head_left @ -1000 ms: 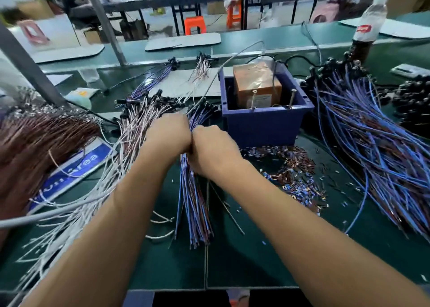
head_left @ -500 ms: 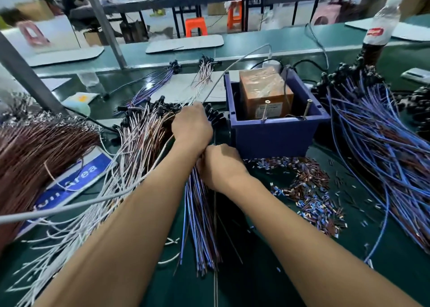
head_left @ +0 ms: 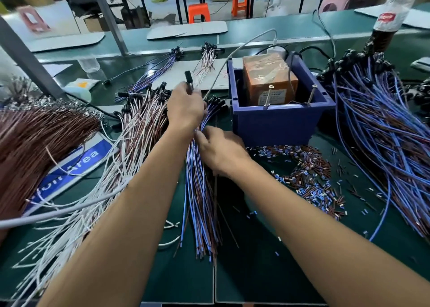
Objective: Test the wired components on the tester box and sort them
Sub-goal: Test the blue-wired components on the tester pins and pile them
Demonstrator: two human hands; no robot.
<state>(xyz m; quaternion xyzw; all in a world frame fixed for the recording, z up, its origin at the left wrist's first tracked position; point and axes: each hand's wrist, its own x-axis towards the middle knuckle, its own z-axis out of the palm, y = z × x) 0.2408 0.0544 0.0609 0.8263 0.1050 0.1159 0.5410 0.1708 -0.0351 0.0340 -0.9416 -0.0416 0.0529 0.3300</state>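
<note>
Fingers of the left hand [head_left: 185,106] are curled round a single wired component [head_left: 189,79], its black head poking up just above the knuckles and its lead running back under the palm. Below and to the right of them, the right hand [head_left: 218,150] pinches into the blue-and-brown wire bundle [head_left: 200,190] lying on the desk [head_left: 256,260], fingertips closed on strands near the bundle's upper end; exactly which strands it holds cannot be told. The tester box [head_left: 270,78], orange-brown and taped, sits in a blue bin [head_left: 277,120] to the right of both hands, with two metal pins standing at the bin's front rim. A white-and-brown wire pile [head_left: 130,132] lies just left of the left wrist, and another blue wire heap [head_left: 384,132] spreads well to the right of the bin.

The likely trouble is snagging: the lifted component's lead seems to run through the bundle, so pulling it free could drag neighbouring wires along or scatter the pile. A loose pinch by the right hand would let the bundle slide. Tested and untested piles lie close together, so a dropped piece could land in the wrong one.
</note>
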